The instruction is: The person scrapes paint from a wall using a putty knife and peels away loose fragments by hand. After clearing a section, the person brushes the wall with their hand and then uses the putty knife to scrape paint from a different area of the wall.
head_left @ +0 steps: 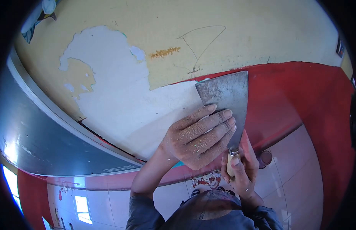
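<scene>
A wide metal scraper [227, 92] with a pale wooden handle lies against the wall, its broad edge up where red paint meets bare white. My right hand [245, 166] is closed around the handle, thumb along it. The fingers of my left hand [203, 136] are stretched out and rest flat on the blade, holding nothing; dusty flakes cover its back. Left of the blade spreads a stripped white patch [120, 92], ragged at its upper edge. Red paint [274, 96] continues to the right of the blade, below the yellow paint [239, 46].
A dark framed board [62, 126] leans or hangs at the left, against the stripped patch. Paint scraps [206, 181] lie on the tiled floor [297, 168] near my feet. A small round dark container [264, 159] stands by the wall's base. Pencil lines [201, 42] mark the yellow paint.
</scene>
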`<control>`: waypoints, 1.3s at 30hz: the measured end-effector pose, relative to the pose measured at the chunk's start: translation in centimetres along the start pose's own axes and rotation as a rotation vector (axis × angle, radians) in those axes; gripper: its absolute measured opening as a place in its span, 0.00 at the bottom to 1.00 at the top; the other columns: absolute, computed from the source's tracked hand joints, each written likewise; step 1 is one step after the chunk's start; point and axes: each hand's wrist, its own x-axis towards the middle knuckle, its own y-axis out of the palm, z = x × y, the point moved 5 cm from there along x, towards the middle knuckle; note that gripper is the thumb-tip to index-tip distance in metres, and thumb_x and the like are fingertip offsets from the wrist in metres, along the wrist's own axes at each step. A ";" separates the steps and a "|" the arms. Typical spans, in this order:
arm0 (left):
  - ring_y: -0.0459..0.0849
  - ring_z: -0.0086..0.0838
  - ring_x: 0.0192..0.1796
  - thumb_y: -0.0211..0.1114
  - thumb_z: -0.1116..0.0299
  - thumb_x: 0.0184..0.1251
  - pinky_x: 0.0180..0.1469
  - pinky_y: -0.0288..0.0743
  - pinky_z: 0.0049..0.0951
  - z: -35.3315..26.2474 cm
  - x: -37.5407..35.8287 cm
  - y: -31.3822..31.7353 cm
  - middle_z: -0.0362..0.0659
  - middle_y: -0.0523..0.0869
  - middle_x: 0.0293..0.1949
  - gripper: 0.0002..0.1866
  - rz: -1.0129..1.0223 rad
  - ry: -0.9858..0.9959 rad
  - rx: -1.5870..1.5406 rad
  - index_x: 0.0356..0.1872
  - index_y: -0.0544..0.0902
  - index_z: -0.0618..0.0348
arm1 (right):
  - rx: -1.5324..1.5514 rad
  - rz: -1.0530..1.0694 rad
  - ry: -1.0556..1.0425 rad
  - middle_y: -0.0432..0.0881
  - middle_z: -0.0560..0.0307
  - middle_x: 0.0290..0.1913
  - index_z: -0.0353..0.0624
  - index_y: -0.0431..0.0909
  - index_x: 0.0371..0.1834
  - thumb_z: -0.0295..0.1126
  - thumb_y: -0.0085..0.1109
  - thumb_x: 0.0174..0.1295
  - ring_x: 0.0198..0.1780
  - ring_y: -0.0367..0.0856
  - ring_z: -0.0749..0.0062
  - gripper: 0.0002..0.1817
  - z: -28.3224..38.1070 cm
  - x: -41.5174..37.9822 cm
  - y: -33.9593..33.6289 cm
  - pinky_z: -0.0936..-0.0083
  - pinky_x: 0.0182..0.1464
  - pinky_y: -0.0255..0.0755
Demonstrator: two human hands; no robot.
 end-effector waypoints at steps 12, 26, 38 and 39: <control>0.85 0.28 0.48 0.68 0.57 0.48 0.57 0.77 0.35 -0.1 0.2 0.2 0.37 0.87 0.38 0.15 -0.007 0.001 0.004 0.35 0.87 0.52 | 0.054 0.016 0.014 0.73 0.52 0.35 0.41 0.41 0.75 0.31 0.42 0.71 0.21 0.64 0.86 0.32 0.0 -0.1 -0.2 0.89 0.21 0.60; 0.85 0.29 0.47 0.68 0.59 0.48 0.56 0.77 0.34 0.1 0.8 0.0 0.37 0.87 0.38 0.15 0.000 0.012 0.046 0.37 0.87 0.53 | 0.057 0.024 0.002 0.73 0.54 0.34 0.42 0.42 0.75 0.32 0.43 0.71 0.21 0.65 0.85 0.33 0.1 0.7 -0.4 0.88 0.21 0.61; 0.85 0.30 0.48 0.67 0.59 0.47 0.55 0.78 0.35 -0.1 0.1 -0.2 0.38 0.87 0.39 0.15 0.000 0.007 0.058 0.35 0.87 0.53 | 0.081 0.078 0.006 0.73 0.54 0.35 0.43 0.41 0.76 0.31 0.43 0.72 0.20 0.65 0.86 0.33 -0.6 0.5 -0.2 0.88 0.21 0.62; 0.85 0.30 0.48 0.67 0.59 0.47 0.55 0.78 0.34 0.1 0.3 -0.4 0.37 0.87 0.39 0.15 0.007 0.033 0.068 0.35 0.87 0.53 | 0.075 0.077 -0.002 0.73 0.54 0.35 0.43 0.41 0.76 0.31 0.43 0.71 0.20 0.65 0.86 0.33 -0.6 0.8 0.0 0.88 0.21 0.62</control>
